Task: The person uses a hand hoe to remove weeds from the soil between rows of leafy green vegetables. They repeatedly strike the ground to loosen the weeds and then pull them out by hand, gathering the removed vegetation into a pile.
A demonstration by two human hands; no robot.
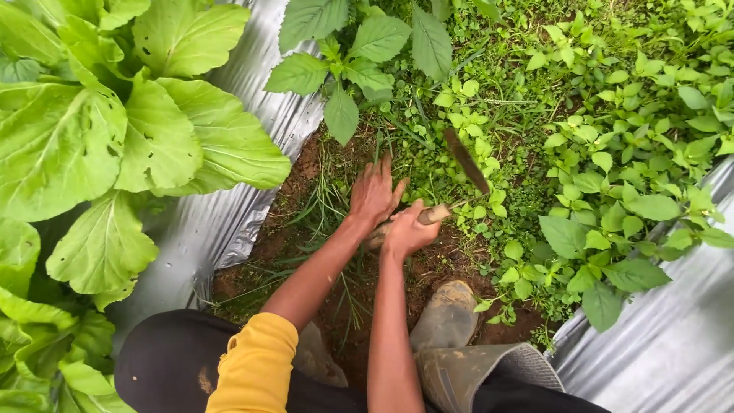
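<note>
My right hand [407,231] is closed around the wooden handle of a small sickle [465,160], whose dark curved blade rises over the weeds to the upper right. My left hand [374,193] lies just left of it with fingers spread, pressing down on thin grass blades [325,203] at the edge of a patch of bare reddish soil [306,172]. Both arms reach forward from the bottom of the view; the left one has a yellow sleeve.
Silver plastic mulch [229,222] covers the bed at left, with big leafy greens [99,130] growing through it. More mulch [673,336] lies at lower right. Dense low weeds [604,153] fill the furrow. My muddy rubber boot [447,313] stands on the soil.
</note>
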